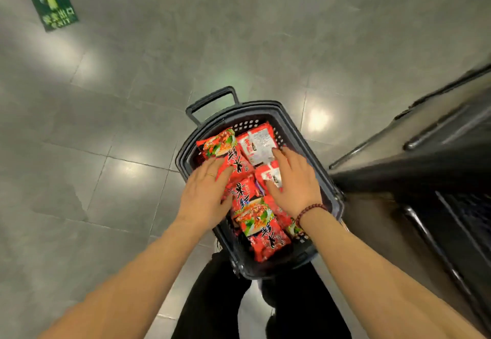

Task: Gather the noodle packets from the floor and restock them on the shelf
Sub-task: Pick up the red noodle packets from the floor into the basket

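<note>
Grey tiled floor (pixel 132 99), dark metal shelf unit (pixel 438 158) at right. Dark plastic basket (pixel 183 158) w/ pull handle holds red plastic noodle packets (pixel 255 216), flat, long axes mostly along basket length. Prob. light, crinkly, slippery, brittle inside: grip by edges. Left hand (pixel 204 195) & right hand (pixel 295 181) lie flat on pile, fingers straight.

Noodle packets (pixel 255 179) lie in the basket (pixel 297 136), shelf (pixel 425 158) at right.

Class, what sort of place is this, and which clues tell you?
Most likely a supermarket or shop aisle: a dark shopping basket filled with red noodle packets, a green exit-arrow sticker on the tiled floor, and dark shelving on the right.
</note>
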